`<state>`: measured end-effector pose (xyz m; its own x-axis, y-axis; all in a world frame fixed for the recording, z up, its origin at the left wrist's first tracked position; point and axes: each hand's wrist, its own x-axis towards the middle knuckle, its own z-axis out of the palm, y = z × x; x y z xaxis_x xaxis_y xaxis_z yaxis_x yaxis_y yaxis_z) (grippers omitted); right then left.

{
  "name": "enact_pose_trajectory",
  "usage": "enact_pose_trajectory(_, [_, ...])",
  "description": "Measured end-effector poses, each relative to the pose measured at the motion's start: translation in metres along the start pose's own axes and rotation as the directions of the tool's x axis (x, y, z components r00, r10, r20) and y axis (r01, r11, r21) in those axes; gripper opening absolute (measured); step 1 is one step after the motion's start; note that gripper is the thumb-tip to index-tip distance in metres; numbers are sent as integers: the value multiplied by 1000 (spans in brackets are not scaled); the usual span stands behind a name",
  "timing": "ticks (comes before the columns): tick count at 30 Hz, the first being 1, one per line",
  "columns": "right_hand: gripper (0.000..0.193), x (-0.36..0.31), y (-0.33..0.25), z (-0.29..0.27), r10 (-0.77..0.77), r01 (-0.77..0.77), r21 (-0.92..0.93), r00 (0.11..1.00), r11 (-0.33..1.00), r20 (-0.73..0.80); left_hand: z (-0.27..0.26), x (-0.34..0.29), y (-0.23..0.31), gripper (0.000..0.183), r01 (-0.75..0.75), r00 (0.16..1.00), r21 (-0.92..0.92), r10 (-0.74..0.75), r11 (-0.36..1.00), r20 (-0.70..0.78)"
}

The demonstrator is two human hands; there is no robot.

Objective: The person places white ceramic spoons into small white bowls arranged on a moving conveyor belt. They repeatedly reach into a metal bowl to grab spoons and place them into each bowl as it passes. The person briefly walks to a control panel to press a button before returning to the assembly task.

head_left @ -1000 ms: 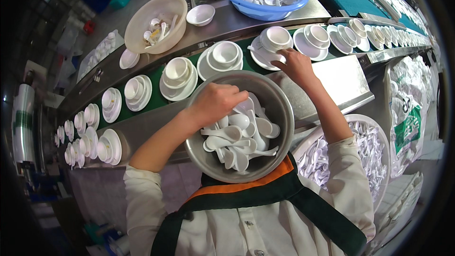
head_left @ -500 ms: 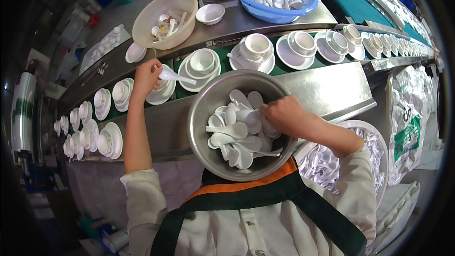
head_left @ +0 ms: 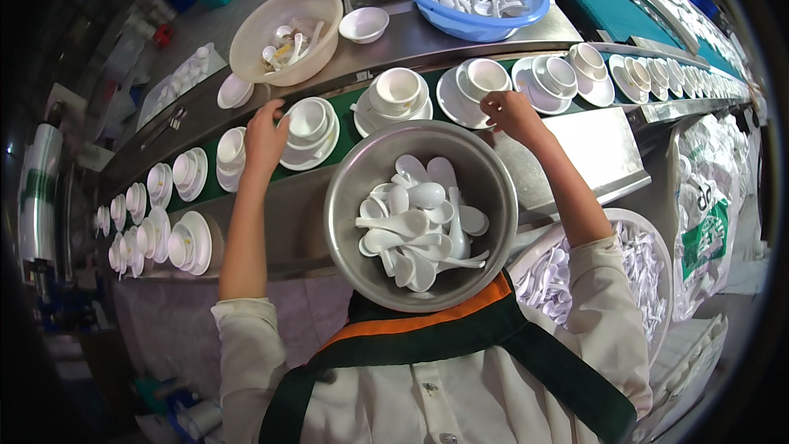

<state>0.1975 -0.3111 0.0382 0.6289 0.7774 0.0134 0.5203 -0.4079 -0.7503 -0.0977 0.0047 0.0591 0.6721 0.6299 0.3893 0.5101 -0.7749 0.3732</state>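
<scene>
Spoons (head_left: 404, 222), white and heaped loosely, lie in a steel bowl (head_left: 362, 168) against the wearer's apron (head_left: 411, 345); the bowl probably sits so close to the body to leave both hands free and the heap within reach of either; its handles and scoops point every way; the left hand (head_left: 265, 138) is just beside a white dish set (head_left: 308, 121) on the green belt (head_left: 344, 113), thumb and fingers slightly apart, with no spoon showing between them; the right hand (head_left: 511, 115) is at the plate edge of another set (head_left: 485, 78), fingers bent, and I cannot tell whether it holds anything; the cups stand on their plates, perhaps stacked to keep each set together; compared with half a second ago, the left hand no longer shows a spoon, the right hand is out of the bowl, and the sets sit farther left along the belt
</scene>
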Motion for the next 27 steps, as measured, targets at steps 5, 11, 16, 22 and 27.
enact_pose_trajectory(5, [15, -33, -85, -10, -445, 439, -111, 895, 892, -38, -54, -33, 132, 28, -18, 750, -504, 344, 863, 564])
enact_pose_trajectory(11, [34, -75, -93, 39, -450, 611, -314, 768, 726, 455, -26, -71, 152, 50, -536, 395, -402, 642, 742, 658])
enact_pose_trajectory(16, [30, -73, -110, 10, -370, 423, -111, 872, 899, 321, -25, -69, 150, 30, -323, 270, -406, 494, 855, 826])
enact_pose_trajectory(22, [26, -55, -76, -19, -139, 136, 492, 990, 860, -30, -21, -74, 134, 26, -254, 399, -605, 651, 755, 645])
enact_pose_trajectory(27, [27, -36, -35, -19, 83, -31, 800, 996, 599, -24, -43, -53, 152, 23, 233, 498, -556, 394, 798, 773])
